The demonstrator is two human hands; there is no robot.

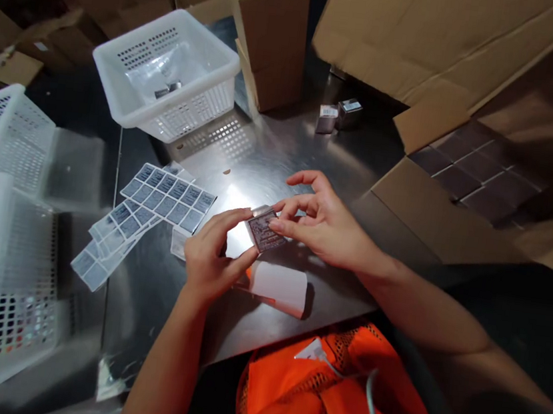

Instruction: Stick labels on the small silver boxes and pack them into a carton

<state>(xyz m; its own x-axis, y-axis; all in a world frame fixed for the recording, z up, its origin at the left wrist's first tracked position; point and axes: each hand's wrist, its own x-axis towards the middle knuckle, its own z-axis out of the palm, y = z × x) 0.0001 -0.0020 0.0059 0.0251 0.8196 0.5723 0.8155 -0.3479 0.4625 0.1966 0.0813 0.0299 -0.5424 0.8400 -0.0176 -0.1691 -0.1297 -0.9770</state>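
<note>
My left hand [213, 250] grips a small dark box [265, 238] between thumb and fingers, its printed face turned up. At the box's right side is my right hand [322, 223], thumb on the printed face and fingertips at the far edge, the other fingers lifted. Below the box lies a white and orange object [280, 285] on the metal table [250, 341]; its kind is unclear. Sheets of grey printed labels [169, 197] overlap to the left of my left hand.
A white perforated basket [167, 110] stands at the back left, with more white baskets [21, 270] along the left edge. Two small boxes [338, 115] sit near a tall carton [277, 39]. On the right, an open carton [417, 207] holds several dark boxes [478, 164].
</note>
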